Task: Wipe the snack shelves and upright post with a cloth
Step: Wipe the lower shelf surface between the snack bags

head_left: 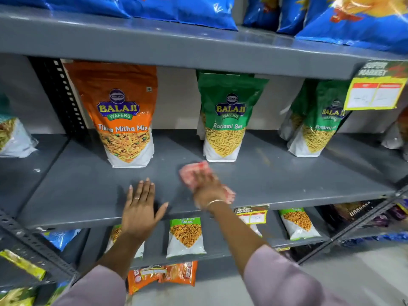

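A grey metal shelf (287, 177) runs across the middle of the view. On it my right hand (207, 189) presses a pink cloth (194, 170), blurred by motion, in front of the green Ratlami Sev bag (227, 115). My left hand (140, 208) hovers flat with fingers spread over the shelf's front edge, holding nothing. An orange Tikha Mitha Mix bag (120, 113) stands behind it. A dark perforated upright post (63, 96) rises at the back left.
A second green bag (318, 120) stands to the right under a yellow price tag (375, 93). Blue bags (187, 7) fill the shelf above. Small snack packs (186, 236) lie on the shelf below. A slotted front post (33, 244) angles across the lower left.
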The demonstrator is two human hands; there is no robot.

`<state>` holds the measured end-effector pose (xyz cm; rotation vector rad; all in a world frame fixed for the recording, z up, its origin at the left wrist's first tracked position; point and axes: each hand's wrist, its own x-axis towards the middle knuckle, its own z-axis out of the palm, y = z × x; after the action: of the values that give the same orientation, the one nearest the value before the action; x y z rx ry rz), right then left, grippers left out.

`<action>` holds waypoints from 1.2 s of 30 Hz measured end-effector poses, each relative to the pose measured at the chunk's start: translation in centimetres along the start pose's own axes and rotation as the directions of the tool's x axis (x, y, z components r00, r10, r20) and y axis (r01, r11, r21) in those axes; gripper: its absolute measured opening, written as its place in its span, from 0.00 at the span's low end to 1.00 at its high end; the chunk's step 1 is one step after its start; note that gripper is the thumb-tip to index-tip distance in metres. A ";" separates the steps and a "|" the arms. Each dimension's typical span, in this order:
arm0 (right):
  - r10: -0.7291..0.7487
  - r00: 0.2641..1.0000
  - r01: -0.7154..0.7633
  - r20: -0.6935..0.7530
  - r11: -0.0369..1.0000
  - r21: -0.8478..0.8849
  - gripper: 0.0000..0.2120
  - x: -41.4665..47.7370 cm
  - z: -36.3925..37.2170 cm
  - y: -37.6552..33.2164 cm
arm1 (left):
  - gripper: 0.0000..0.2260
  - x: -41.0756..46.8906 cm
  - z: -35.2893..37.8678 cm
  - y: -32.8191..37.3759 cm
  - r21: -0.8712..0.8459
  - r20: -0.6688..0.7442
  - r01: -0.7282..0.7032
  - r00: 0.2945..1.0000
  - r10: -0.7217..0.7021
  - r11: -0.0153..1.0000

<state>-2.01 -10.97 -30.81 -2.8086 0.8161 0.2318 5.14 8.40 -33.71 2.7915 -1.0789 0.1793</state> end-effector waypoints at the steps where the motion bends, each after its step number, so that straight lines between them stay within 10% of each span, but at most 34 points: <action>1: -0.078 0.997 0.078 0.009 0.997 0.021 0.34 -0.4 0.2 -1.6 | 0.40 0.2 -0.3 0.9 0.018 -0.005 -0.011 1.000 0.011 1.000; 10: 0.207 0.977 -0.204 -0.042 0.976 0.076 0.36 -0.2 -3.4 14.1 | 0.37 1.3 0.4 11.5 0.021 -0.085 -0.121 0.989 0.122 0.992; 14: 0.147 0.967 -0.114 -0.209 0.980 0.166 0.33 -1.2 -4.6 17.9 | 0.37 3.3 1.2 20.8 -0.003 -0.065 -0.191 0.979 0.191 0.982; 19: 0.464 0.861 -0.397 -0.210 0.870 0.293 0.32 -0.2 -5.5 25.3 | 0.38 4.9 2.5 27.3 -0.036 0.038 -0.134 0.990 0.136 0.990; 28: 0.237 0.956 -0.209 -0.176 0.964 0.163 0.31 6.5 -5.2 25.4 | 0.31 5.2 4.2 27.1 -0.015 -0.008 -0.061 0.998 0.061 0.998; 36: 0.358 0.915 -0.318 -0.184 0.923 0.216 0.33 14.7 -6.4 24.8 | 0.30 5.4 5.4 26.8 -0.072 -0.153 -0.094 0.985 0.083 0.993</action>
<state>-2.62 -40.48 -31.48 -2.5340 1.3071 -0.1043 -8.64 -15.71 -35.77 2.6153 -1.1478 0.3430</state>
